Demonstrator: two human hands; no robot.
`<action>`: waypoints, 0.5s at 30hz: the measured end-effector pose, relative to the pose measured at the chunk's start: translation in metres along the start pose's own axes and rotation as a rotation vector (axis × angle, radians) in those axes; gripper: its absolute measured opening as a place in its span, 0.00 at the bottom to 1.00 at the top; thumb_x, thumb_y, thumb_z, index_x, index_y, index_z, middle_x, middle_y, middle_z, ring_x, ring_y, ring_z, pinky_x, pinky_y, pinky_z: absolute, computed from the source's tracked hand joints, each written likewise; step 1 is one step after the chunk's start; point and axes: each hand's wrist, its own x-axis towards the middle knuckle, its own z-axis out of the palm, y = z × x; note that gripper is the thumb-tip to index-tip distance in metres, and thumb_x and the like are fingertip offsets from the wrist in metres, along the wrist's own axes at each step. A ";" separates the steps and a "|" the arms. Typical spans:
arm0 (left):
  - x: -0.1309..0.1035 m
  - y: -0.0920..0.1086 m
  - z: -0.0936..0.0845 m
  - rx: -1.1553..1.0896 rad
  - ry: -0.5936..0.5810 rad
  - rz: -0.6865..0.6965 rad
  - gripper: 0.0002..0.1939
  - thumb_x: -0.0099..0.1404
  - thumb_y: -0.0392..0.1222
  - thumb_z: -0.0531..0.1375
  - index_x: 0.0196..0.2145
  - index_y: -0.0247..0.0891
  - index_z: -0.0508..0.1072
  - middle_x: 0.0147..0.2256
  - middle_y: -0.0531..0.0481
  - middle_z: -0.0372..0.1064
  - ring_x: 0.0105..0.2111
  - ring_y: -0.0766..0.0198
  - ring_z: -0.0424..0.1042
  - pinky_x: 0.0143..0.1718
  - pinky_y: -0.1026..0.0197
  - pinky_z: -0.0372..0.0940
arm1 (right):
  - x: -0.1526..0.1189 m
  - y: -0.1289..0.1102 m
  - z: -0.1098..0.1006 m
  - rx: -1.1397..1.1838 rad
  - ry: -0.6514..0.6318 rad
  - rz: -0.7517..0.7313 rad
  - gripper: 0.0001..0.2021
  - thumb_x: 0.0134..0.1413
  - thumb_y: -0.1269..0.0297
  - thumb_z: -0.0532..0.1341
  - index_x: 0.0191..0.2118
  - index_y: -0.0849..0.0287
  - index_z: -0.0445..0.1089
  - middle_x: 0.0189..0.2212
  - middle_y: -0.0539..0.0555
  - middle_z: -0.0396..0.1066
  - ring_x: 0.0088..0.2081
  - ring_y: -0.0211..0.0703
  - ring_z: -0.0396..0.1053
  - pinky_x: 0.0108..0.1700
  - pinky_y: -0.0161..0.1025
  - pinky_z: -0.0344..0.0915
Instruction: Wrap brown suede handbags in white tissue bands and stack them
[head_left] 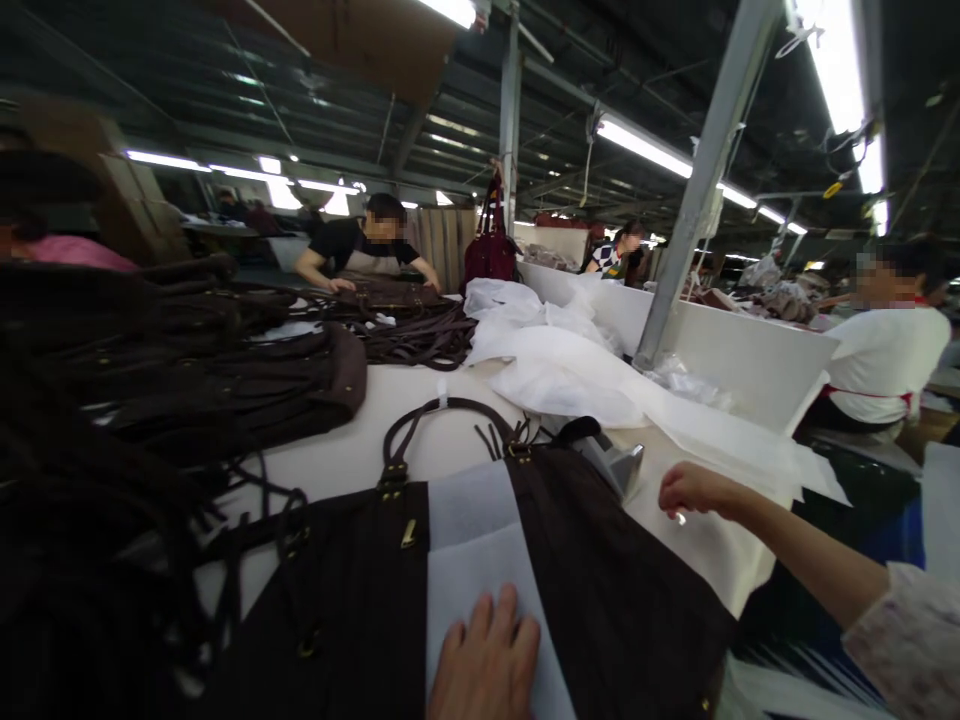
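Note:
A dark brown bag (600, 560) lies flat in front of me, its looped handle (450, 402) pointing away. Down its middle runs a strip of white paper (476, 540). My left hand (487, 660) rests on the lower part of that strip with its fingers spread. To the right of the bag, above the white table (720, 560), my right hand (694, 488) has its fingers curled together; a small bright spot shows beneath them, too small to identify. A tape dispenser (611, 460) sits between the bag's top edge and my right hand.
Dark bags (247, 380) are heaped on the left. White sheets (570, 360) spread over the table's far right side, near a metal post (701, 190). A person (367, 245) handles a bag across the table. Other people are at the far left and right.

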 end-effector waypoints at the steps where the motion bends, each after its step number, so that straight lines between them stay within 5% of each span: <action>1: -0.002 0.005 -0.003 -0.009 0.000 -0.016 0.37 0.49 0.37 0.56 0.60 0.40 0.64 0.66 0.43 0.47 0.64 0.45 0.49 0.61 0.41 0.49 | -0.007 0.003 0.001 0.007 -0.022 0.010 0.08 0.39 0.64 0.61 0.18 0.63 0.69 0.15 0.51 0.64 0.17 0.30 0.50 0.18 0.31 0.41; 4: -0.006 0.018 -0.010 -0.044 -0.030 -0.024 0.38 0.50 0.40 0.57 0.61 0.38 0.61 0.66 0.40 0.46 0.64 0.42 0.48 0.61 0.37 0.46 | -0.031 -0.018 -0.003 0.193 -0.129 -0.022 0.12 0.45 0.57 0.63 0.30 0.62 0.74 0.23 0.53 0.70 0.19 0.30 0.50 0.19 0.31 0.41; 7: -0.009 0.024 -0.011 -0.078 -0.055 -0.031 0.35 0.55 0.42 0.54 0.61 0.36 0.60 0.67 0.38 0.42 0.64 0.40 0.45 0.61 0.34 0.43 | -0.048 -0.072 0.014 0.408 -0.353 -0.102 0.14 0.47 0.56 0.66 0.36 0.62 0.73 0.28 0.54 0.71 0.19 0.28 0.47 0.19 0.30 0.40; 11: -0.013 0.021 -0.009 -0.128 -0.048 -0.014 0.33 0.60 0.44 0.52 0.63 0.36 0.58 0.67 0.38 0.40 0.65 0.39 0.42 0.62 0.34 0.41 | -0.032 -0.124 0.084 0.541 -0.651 -0.033 0.10 0.47 0.63 0.66 0.35 0.64 0.72 0.29 0.52 0.71 0.18 0.25 0.48 0.18 0.26 0.39; 15: -0.015 0.020 -0.009 -0.160 -0.083 -0.014 0.33 0.60 0.44 0.54 0.63 0.34 0.58 0.67 0.34 0.38 0.65 0.39 0.41 0.62 0.34 0.42 | 0.001 -0.123 0.143 0.435 -0.508 -0.061 0.09 0.47 0.63 0.66 0.31 0.64 0.71 0.27 0.52 0.73 0.18 0.26 0.51 0.16 0.26 0.40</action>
